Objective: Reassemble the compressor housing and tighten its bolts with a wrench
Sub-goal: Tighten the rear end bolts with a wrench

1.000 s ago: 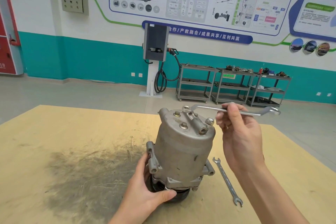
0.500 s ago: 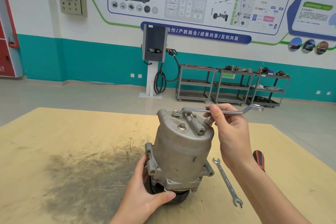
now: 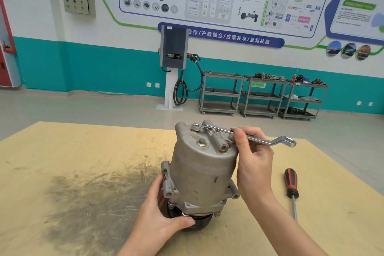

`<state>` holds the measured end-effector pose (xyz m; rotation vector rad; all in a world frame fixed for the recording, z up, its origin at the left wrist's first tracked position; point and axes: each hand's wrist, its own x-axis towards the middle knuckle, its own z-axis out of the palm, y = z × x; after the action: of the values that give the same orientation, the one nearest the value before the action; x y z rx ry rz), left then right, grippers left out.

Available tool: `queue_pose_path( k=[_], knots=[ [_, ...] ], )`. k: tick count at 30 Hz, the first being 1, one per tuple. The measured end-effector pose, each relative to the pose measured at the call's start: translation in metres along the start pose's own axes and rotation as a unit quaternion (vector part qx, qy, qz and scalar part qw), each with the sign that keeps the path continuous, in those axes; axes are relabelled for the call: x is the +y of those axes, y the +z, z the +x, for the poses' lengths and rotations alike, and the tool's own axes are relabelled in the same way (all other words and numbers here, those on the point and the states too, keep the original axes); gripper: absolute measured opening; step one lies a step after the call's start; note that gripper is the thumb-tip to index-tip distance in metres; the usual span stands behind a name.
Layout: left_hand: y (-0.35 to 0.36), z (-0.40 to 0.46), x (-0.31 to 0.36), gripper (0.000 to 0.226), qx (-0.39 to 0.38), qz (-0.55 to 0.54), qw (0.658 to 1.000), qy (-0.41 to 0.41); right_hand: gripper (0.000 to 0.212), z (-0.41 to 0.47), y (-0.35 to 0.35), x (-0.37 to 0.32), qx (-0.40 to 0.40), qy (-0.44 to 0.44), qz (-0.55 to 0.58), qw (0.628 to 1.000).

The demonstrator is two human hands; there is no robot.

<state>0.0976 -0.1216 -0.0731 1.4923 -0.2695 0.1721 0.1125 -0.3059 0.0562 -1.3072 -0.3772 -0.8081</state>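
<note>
The grey metal compressor housing (image 3: 204,167) stands between both hands on the wooden table (image 3: 83,151), with the red-and-black-handled screwdriver (image 3: 292,188) lying right of the right hand (image 3: 254,164).

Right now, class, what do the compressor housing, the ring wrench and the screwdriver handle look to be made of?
Compressor housing: likely cast aluminium; dull grey, matte, rounded lugs.
Ring wrench: probably chromed steel; bright, mirror-like shine.
Screwdriver handle: seemingly plastic or rubber; red with black stripes, slight gloss.

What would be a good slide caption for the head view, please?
Right hand seats a ring wrench on a top bolt while left hand steadies the compressor.
</note>
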Motion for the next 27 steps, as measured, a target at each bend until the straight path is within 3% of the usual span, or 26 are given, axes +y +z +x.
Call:
queue_pose_path(
  k=[7, 13, 21, 27],
  knots=[
    [0.001, 0.000, 0.001, 0.123, -0.003, -0.004, 1.000, 0.004, 0.027, 0.014, -0.007, -0.004, -0.034, 0.060, 0.010, 0.998],
    [0.001, 0.000, 0.004, 0.130, 0.007, -0.012, 1.000, -0.001, 0.023, 0.019, -0.001, -0.007, -0.032, 0.040, 0.029, 0.998],
    [0.003, 0.000, 0.001, 0.109, 0.013, -0.007, 1.000, 0.015, 0.014, 0.040, -0.023, -0.037, 0.006, 0.028, 0.111, 0.993],
    [0.005, -0.002, 0.008, 0.120, 0.012, -0.010, 1.000, 0.013, 0.022, 0.032, -0.052, -0.026, 0.034, 0.136, 0.110, 0.984]
  ],
)
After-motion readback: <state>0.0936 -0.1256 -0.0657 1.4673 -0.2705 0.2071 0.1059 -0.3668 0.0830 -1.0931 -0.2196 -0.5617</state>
